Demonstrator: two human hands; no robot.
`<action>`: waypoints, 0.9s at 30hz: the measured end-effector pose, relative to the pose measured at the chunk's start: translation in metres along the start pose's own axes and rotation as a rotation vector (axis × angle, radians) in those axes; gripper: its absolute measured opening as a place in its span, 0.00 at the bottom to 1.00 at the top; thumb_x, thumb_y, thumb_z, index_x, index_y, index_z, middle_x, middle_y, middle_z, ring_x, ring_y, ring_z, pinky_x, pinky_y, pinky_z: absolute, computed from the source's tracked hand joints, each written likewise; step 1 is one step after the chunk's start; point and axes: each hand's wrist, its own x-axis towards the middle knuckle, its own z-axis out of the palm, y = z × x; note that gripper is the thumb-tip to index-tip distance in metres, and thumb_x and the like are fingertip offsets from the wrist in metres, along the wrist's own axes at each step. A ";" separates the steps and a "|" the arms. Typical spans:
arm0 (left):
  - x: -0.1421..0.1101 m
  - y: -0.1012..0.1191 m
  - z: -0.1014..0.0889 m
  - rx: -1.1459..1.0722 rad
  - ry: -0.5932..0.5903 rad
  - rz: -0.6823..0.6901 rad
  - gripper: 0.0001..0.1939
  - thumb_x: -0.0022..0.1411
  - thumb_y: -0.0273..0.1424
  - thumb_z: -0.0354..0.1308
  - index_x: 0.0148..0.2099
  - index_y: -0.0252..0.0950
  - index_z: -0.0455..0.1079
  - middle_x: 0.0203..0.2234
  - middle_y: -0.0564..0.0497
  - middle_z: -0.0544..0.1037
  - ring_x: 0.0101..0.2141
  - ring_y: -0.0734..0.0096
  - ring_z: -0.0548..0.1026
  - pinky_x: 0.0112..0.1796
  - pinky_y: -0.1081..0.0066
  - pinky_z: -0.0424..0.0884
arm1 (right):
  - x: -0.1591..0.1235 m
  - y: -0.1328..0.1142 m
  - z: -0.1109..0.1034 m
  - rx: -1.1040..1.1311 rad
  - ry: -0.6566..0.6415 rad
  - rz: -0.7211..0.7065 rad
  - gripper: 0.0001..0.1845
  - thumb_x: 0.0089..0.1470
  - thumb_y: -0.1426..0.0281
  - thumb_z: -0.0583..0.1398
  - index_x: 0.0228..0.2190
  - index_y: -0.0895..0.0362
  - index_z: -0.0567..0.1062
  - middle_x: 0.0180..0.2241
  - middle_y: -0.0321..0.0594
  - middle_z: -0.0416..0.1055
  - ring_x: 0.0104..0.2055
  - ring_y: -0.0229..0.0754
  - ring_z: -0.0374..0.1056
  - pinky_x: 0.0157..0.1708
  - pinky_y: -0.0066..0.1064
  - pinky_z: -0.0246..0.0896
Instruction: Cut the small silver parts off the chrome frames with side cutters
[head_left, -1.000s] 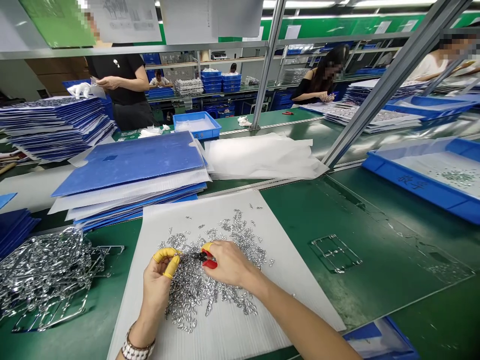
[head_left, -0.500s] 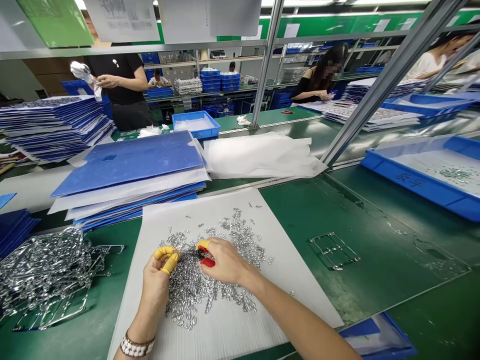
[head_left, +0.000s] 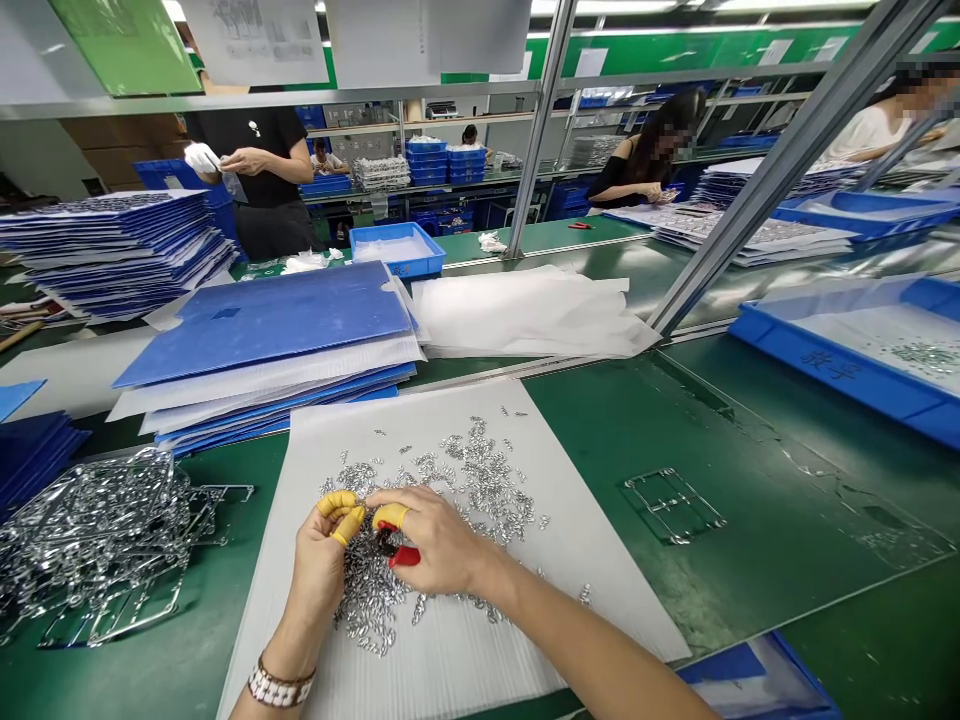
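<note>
My left hand [head_left: 322, 560], with yellow finger cots, is pinched closed above a heap of small shiny silver pieces [head_left: 367, 605]. Whatever lies between its fingertips is too small to make out. Red-handled cutting pliers [head_left: 406, 556] are gripped in my right hand [head_left: 435, 540], their dark jaws pointing left and partly hidden. The right index finger reaches out to the left fingertips. Under both hands, the silver pieces lie loosely spread on a white foam sheet [head_left: 480, 670].
A tangled pile of chrome frames [head_left: 90, 540] lies at left, and a single chrome frame [head_left: 675, 505] at right. Behind the sheet are stacked blue boards [head_left: 277, 320]. A blue tray [head_left: 840, 370] sits far right. A slanted metal post [head_left: 787, 170] rises beyond; several people sit or stand across the benches.
My right hand has shifted slightly left with the pliers, and its index finger now meets the left fingertips. The view has moved a little, so everything sits slightly further right.
</note>
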 end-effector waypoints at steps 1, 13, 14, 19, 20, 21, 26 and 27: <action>0.000 0.000 0.000 0.011 0.008 0.011 0.18 0.41 0.34 0.72 0.34 0.35 0.73 0.28 0.52 0.77 0.30 0.72 0.74 0.32 0.73 0.70 | -0.001 0.001 0.001 -0.009 0.020 0.026 0.19 0.42 0.74 0.61 0.40 0.55 0.69 0.48 0.43 0.71 0.47 0.44 0.66 0.48 0.38 0.60; 0.001 0.001 -0.002 0.105 0.001 0.034 0.18 0.41 0.35 0.72 0.35 0.34 0.74 0.26 0.51 0.77 0.28 0.72 0.73 0.30 0.73 0.68 | -0.007 0.014 -0.012 -0.066 0.178 0.220 0.14 0.46 0.77 0.59 0.37 0.56 0.69 0.32 0.39 0.69 0.35 0.43 0.65 0.39 0.36 0.62; 0.001 0.002 -0.002 0.140 -0.040 0.035 0.17 0.42 0.35 0.72 0.35 0.34 0.75 0.27 0.50 0.77 0.29 0.71 0.73 0.32 0.72 0.69 | -0.009 0.017 -0.016 -0.069 0.204 0.248 0.14 0.47 0.77 0.58 0.38 0.56 0.69 0.32 0.39 0.69 0.35 0.42 0.65 0.38 0.35 0.63; 0.009 0.014 -0.020 0.363 -0.269 0.079 0.15 0.50 0.37 0.67 0.40 0.36 0.77 0.35 0.44 0.80 0.35 0.63 0.76 0.38 0.65 0.71 | -0.018 0.031 -0.029 -0.075 0.314 0.371 0.14 0.52 0.75 0.57 0.43 0.58 0.69 0.35 0.42 0.71 0.34 0.42 0.67 0.37 0.35 0.65; 0.013 0.018 -0.027 0.414 -0.242 0.118 0.15 0.51 0.38 0.66 0.40 0.36 0.78 0.36 0.44 0.80 0.36 0.62 0.76 0.39 0.65 0.71 | -0.019 0.033 -0.030 -0.076 0.316 0.381 0.14 0.52 0.74 0.57 0.43 0.57 0.69 0.36 0.42 0.71 0.34 0.42 0.67 0.37 0.36 0.65; 0.016 0.022 -0.036 0.490 -0.204 0.166 0.15 0.52 0.39 0.65 0.40 0.37 0.77 0.36 0.45 0.80 0.36 0.62 0.75 0.39 0.64 0.71 | -0.020 0.035 -0.030 -0.077 0.314 0.386 0.14 0.52 0.74 0.57 0.43 0.57 0.69 0.36 0.42 0.71 0.34 0.42 0.67 0.36 0.36 0.65; 0.015 0.033 -0.064 1.035 -0.266 0.348 0.12 0.58 0.39 0.58 0.43 0.41 0.75 0.38 0.48 0.79 0.37 0.62 0.75 0.39 0.63 0.69 | -0.022 0.038 -0.024 -0.093 0.265 0.354 0.15 0.51 0.75 0.57 0.42 0.56 0.70 0.33 0.40 0.70 0.33 0.43 0.67 0.37 0.36 0.65; 0.011 0.032 -0.065 1.118 -0.320 0.374 0.13 0.58 0.39 0.59 0.44 0.42 0.75 0.39 0.47 0.79 0.39 0.61 0.75 0.40 0.61 0.69 | -0.023 0.038 -0.022 -0.089 0.254 0.349 0.15 0.50 0.76 0.57 0.42 0.56 0.70 0.32 0.39 0.70 0.34 0.43 0.67 0.37 0.36 0.65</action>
